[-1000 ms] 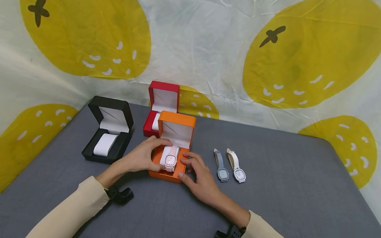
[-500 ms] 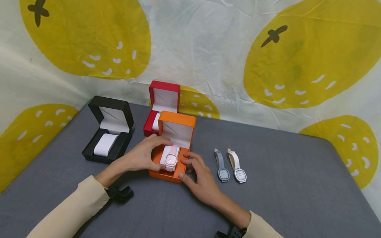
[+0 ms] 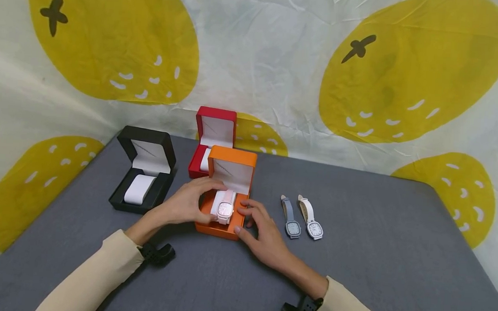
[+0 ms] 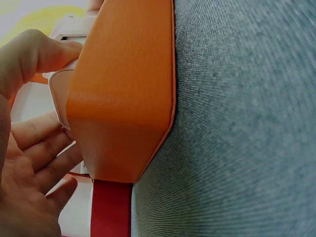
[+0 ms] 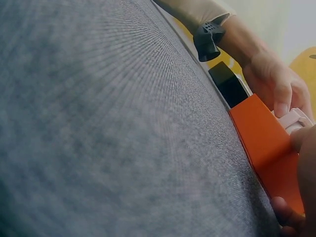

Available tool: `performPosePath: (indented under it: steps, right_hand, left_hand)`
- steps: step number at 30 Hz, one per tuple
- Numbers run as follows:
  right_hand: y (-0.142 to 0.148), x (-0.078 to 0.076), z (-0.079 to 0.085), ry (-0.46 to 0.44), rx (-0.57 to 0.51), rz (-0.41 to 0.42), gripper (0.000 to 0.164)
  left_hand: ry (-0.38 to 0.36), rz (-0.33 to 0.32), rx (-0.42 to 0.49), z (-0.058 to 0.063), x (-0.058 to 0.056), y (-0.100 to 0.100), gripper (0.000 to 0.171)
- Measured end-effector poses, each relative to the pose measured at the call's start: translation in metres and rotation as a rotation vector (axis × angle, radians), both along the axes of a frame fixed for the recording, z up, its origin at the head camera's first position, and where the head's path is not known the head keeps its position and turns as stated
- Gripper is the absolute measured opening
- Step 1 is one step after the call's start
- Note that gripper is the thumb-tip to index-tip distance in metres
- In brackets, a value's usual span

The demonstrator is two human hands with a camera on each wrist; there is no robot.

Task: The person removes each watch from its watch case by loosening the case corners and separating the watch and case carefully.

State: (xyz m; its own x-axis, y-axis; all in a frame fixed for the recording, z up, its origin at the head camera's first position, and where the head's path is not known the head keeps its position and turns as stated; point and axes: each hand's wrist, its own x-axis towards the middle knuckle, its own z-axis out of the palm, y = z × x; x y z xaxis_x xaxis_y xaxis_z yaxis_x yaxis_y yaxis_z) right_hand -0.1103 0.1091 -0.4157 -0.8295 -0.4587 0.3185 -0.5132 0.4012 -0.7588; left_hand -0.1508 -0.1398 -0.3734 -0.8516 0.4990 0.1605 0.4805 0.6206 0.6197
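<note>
An orange watch box [image 3: 217, 231] stands with its lid up in the middle of the table. Inside is a white cushion [image 3: 217, 202], and a pink-strapped watch [image 3: 225, 209] is wrapped round it. My left hand [image 3: 186, 202] holds the cushion between thumb at the near end and fingers at the far end. In the left wrist view the box's outer wall [image 4: 123, 74] covers much of the watch. My right hand [image 3: 267, 236] grips the box's right side, with bent fingers at the rim and thumb near the front corner.
Left of the orange box is a black watch box [image 3: 162, 186], lid up, with a bare white cushion [image 3: 139, 189]. A red watch box [image 3: 195, 163] stands behind, partly covered. To the right lie a blue-strapped watch [image 3: 292, 229] and a white-strapped watch [image 3: 314, 230].
</note>
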Motion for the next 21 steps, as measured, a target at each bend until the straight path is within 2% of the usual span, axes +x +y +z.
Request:
performPosePath:
  steps: [3, 11, 16, 18, 21]
  right_hand:
    - [0.001, -0.001, 0.0, 0.001, 0.001, -0.003, 0.035]
    - [0.002, -0.001, -0.001, 0.003, -0.004, 0.003, 0.035]
    - [0.002, -0.001, -0.002, 0.007, -0.009, 0.008, 0.035]
    - [0.002, -0.001, -0.001, 0.011, -0.012, 0.014, 0.036]
    - [0.002, -0.002, -0.001, 0.017, -0.011, 0.019, 0.037]
  left_hand:
    - [0.013, 0.002, -0.002, 0.0, 0.0, 0.001, 0.065]
    - [0.004, 0.0, 0.028, -0.003, 0.001, 0.001, 0.065]
    - [-0.017, 0.0, 0.029, 0.0, 0.001, 0.001, 0.065]
    - [-0.031, -0.008, 0.055, 0.004, 0.001, -0.001, 0.065]
    - [-0.039, -0.017, 0.162, 0.013, 0.001, -0.004, 0.065]
